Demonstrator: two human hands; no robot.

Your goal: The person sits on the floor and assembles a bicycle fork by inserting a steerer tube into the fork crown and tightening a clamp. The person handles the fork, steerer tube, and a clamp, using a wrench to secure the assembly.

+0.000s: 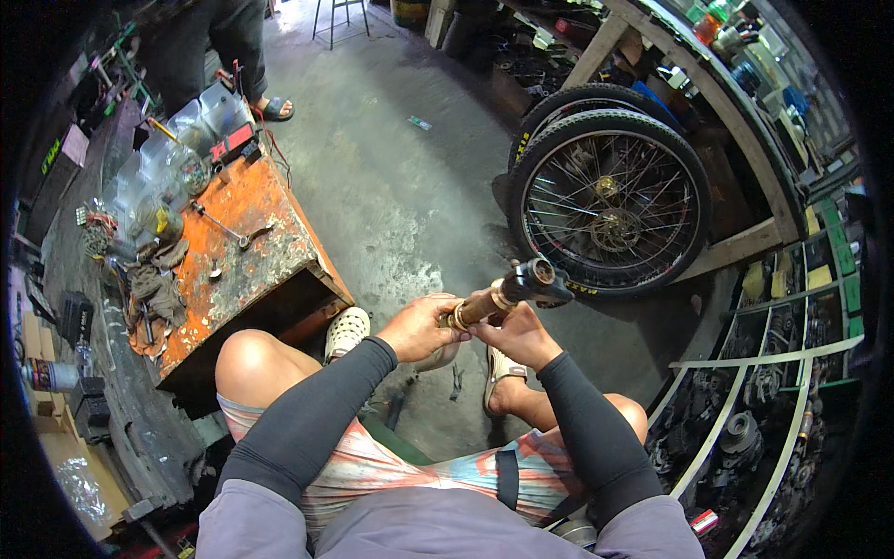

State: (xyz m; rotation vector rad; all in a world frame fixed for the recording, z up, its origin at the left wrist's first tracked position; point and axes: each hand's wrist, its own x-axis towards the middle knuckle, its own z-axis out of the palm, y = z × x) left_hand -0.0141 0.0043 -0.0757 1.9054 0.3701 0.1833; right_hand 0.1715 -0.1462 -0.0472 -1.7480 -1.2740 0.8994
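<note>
In front of my knees, both hands are closed on a bronze-coloured tubular metal part (482, 306) with a black fitting at its far end. The tube tilts up and away to the right. My left hand (417, 326) grips its near end, around a brass-coloured ring. From below and the right, my right hand (521, 335) supports the middle of the tube, and some of its fingers are hidden behind it. Below the hands, a pale round object (438, 359) is partly covered, and its kind cannot be made out. A small dark tool (456, 382) lies on the floor between my feet.
An orange, worn wooden box (270, 210) on the left carries a ratchet wrench (222, 226), rags and clear plastic containers. Two spoked wheels (610, 200) lean at the right. Beside my right arm is a compartmented tray (764, 359) of metal parts. Another person's foot (273, 109) shows far left.
</note>
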